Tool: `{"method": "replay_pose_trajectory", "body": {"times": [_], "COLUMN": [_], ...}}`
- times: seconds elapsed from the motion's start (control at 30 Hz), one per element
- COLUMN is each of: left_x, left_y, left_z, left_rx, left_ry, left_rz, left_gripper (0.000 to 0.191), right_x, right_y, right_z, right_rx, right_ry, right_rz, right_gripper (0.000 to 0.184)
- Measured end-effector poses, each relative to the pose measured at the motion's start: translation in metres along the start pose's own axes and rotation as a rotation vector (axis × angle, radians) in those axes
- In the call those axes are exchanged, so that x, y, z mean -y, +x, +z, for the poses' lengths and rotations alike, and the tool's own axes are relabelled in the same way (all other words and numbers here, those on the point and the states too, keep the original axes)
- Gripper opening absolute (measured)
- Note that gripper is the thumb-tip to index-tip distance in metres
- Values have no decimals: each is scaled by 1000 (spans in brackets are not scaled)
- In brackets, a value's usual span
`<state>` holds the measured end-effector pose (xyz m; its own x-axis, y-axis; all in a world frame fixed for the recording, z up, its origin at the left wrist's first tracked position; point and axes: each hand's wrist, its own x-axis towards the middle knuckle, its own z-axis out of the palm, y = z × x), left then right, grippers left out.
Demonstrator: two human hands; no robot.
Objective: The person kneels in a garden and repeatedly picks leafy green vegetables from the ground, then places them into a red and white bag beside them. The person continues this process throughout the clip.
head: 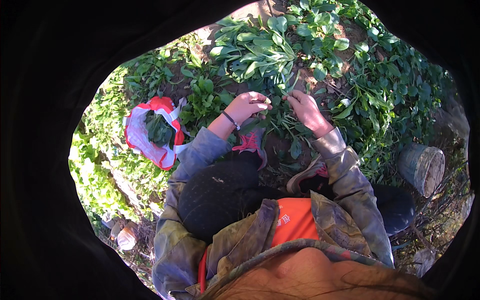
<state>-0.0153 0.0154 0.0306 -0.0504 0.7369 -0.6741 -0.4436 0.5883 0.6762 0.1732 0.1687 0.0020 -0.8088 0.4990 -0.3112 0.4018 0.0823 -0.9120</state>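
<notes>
My left hand (252, 105), with a dark band at its wrist, has its fingers curled around a small bit of green leaf. Close by on the right, my right hand (301, 106) pinches the end of a green leaf or stem (287, 92) between thumb and fingertips. Just beyond both hands lies a pile of picked leafy greens (258, 52), pale stems pointing right. Loose stems and leaves (283, 118) lie on the soil below my hands. To the left stands an open red and white bag (135, 129) with dark green leaves (159, 129) inside.
Leafy plants (324, 33) grow at the top and along the right. Brighter low plants (93, 165) cover the left side. A worn bucket (422, 167) lies tipped at the right near dry twigs. My shoes (253, 144) are on the ground beneath my hands.
</notes>
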Motion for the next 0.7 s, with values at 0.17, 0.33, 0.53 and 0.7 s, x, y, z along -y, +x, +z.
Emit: {"method": "replay_pose_trajectory", "body": {"times": [0.17,0.33,0.53,0.7], "left_x": [20,11,5,-4], "left_y": [8,10,2,1], "left_z": [7,5,12,1], "left_rx": [-42,46,72,140], "left_ry": [-80,74,26,203], "left_rz": [97,139,90,14], "left_gripper": [37,42,43,43], "right_x": [47,19,19,-7], "right_y": [-9,-6,-5,-1], "right_z": [13,16,13,3], "right_rx": [217,276,291,442], "right_ry": [345,682,672,355], "right_rz": [220,387,406,382], "right_gripper": [26,27,24,23]}}
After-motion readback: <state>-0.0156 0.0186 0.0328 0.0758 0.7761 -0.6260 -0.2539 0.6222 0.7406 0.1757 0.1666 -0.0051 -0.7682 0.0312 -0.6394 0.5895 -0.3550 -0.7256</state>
